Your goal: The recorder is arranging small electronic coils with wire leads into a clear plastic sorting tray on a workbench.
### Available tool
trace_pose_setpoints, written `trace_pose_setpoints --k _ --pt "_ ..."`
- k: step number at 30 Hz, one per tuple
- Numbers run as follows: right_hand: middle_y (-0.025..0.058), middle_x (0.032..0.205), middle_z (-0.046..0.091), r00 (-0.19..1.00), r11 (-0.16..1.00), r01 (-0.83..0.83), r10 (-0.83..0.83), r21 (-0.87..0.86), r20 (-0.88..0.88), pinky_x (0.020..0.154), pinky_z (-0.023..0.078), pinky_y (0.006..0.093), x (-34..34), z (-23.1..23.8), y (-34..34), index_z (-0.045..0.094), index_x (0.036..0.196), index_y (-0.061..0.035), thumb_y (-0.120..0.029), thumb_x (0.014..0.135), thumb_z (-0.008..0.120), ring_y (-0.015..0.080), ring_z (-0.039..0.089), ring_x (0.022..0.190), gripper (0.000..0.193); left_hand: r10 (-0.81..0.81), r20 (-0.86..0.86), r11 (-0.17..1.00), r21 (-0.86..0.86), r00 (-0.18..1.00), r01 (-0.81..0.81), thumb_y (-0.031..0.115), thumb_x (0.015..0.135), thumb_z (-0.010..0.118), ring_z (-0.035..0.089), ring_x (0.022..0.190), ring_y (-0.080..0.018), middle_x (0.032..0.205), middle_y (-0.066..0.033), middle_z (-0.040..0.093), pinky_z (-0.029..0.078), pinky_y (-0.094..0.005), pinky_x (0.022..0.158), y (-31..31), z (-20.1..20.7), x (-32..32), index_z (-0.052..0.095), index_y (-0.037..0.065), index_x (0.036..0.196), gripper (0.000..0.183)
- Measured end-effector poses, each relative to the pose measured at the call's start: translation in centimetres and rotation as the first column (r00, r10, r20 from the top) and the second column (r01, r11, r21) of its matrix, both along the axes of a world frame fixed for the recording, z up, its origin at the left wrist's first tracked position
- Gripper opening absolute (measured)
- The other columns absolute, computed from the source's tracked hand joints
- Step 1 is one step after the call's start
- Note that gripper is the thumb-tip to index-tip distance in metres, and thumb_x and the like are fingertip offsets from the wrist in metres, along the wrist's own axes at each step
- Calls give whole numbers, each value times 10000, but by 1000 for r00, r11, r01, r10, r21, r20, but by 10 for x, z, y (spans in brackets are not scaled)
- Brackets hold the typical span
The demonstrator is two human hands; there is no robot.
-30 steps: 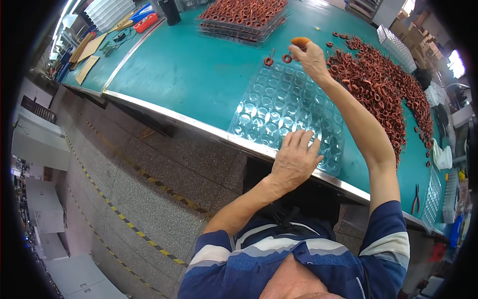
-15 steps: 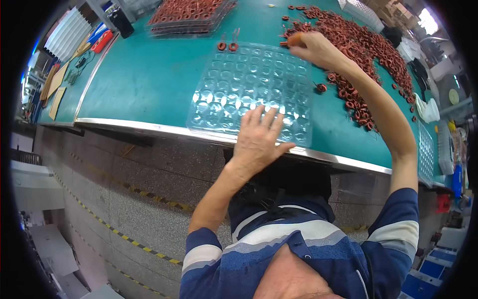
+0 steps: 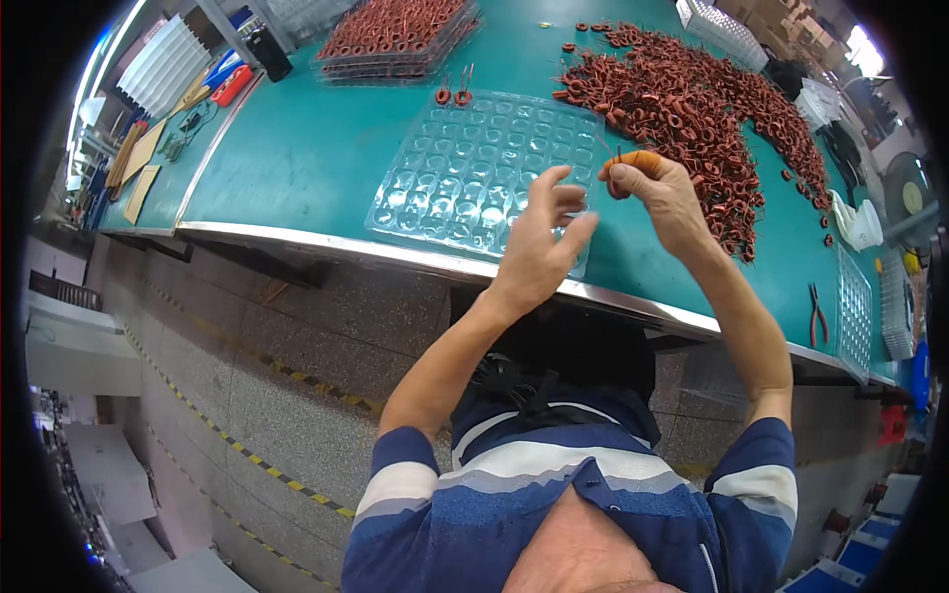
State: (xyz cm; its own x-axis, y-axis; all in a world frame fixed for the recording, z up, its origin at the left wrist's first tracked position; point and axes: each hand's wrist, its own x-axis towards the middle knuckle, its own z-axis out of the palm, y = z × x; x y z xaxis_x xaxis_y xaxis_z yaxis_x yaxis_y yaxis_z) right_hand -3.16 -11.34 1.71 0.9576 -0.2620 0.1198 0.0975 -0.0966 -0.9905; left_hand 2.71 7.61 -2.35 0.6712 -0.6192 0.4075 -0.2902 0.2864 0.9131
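Observation:
My right hand (image 3: 660, 198) pinches a red-brown wire-wound ring coil (image 3: 617, 188) with thin leads standing up from it. An orange cover sits on one of its fingers. Beside it, my left hand (image 3: 539, 242) is raised over the near right part of a clear blister tray (image 3: 435, 163), fingers apart and holding nothing. The tray lies flat on the green table, its round pockets in rows. Two ring coils, a left one (image 3: 442, 97) and a right one (image 3: 463, 98), sit at its far left corner, leads pointing away.
A big heap of ring coils (image 3: 682, 119) spreads over the table's right side. Stacked trays full of coils (image 3: 390, 49) stand at the back left. Pliers (image 3: 818, 318) and another blister tray (image 3: 853, 311) lie far right. The table's metal front edge (image 3: 346, 247) runs before me.
My right hand has come back from the heap toward me, now with a ring coil in its fingers. My left hand has lifted off the tray and turned toward the right one.

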Motion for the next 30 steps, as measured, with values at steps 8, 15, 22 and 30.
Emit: trace_pose_setpoints --k 8,15,22,30 --pt "62 1088 613 979 975 170 -151 -144 135 854 458 276 -13 0 17 578 1216 -5 -248 959 595 127 581 1001 354 -305 -605 941 -312 735 134 122 995 485 594 700 -152 929 -129 615 493 -253 594 -17 16 -5 410 -12 1219 272" --pt "69 940 640 870 521 212 285 -827 403 745 523 320 -21 12 14 642 1107 -48 -80 806 721 223 638 881 313 -646 -677 739 -439 353 511 232 1011 437 581 611 -143 860 -131 612 460 -242 501 -2 8 12 487 -11 1066 254" --pt "24 882 637 999 917 24 -3 -399 54 720 494 247 -31 5 24 596 1180 -31 -139 902 666 96 600 801 306 -245 -358 963 22 901 270 270 1004 481 582 655 -129 829 -93 597 477 -251 568 -4 9 -16 438 10 1137 295" --pt "68 945 667 998 991 -52 48 124 39 812 482 248 -31 -19 30 628 1089 37 -265 926 649 108 599 878 344 -192 -63 981 -12 979 192 126 981 533 534 647 -84 757 -31 557 453 -225 584 -3 7 -17 442 47 1210 259"
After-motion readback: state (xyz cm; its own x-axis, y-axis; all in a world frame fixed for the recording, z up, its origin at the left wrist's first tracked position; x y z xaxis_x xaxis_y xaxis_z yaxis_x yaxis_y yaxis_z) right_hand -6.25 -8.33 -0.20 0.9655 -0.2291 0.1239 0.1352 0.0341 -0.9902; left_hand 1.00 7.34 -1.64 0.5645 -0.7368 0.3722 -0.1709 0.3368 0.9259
